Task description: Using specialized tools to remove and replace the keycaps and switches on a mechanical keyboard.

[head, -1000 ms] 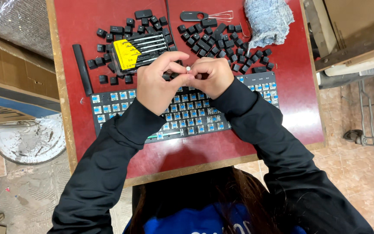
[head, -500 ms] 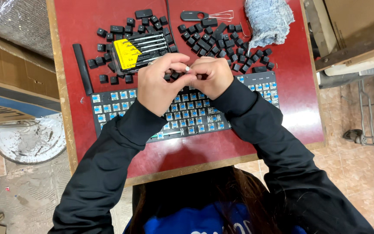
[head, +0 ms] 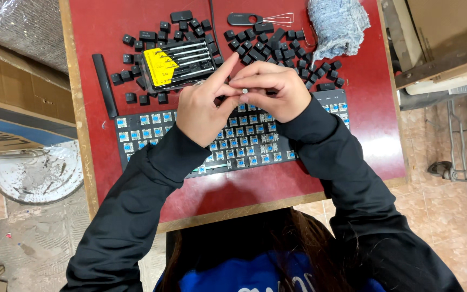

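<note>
Pinching small silvery part [head: 242, 92], kind unclear, left fingers [head: 224, 96], right fingers [head: 258, 82], above keyboard [head: 136, 132].

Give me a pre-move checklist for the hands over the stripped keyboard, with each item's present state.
1. Both hands on the piece: the left hand and right hand pinch a small silvery-tipped part between their fingertips. Ok.
2. What the part is: too small to tell. Cannot tell.
3. Black keyboard with bare blue switches lies flat on the red table top, under the hands. Ok.
4. Yellow-and-black case of thin metal tools lies beside the left hand, its tools showing. Ok.
5. Loose black keycaps lie in heaps beyond the keyboard, none on the switches in view. Ok.
6. Wire keycap puller lies at the far edge, untouched. Ok.
</note>
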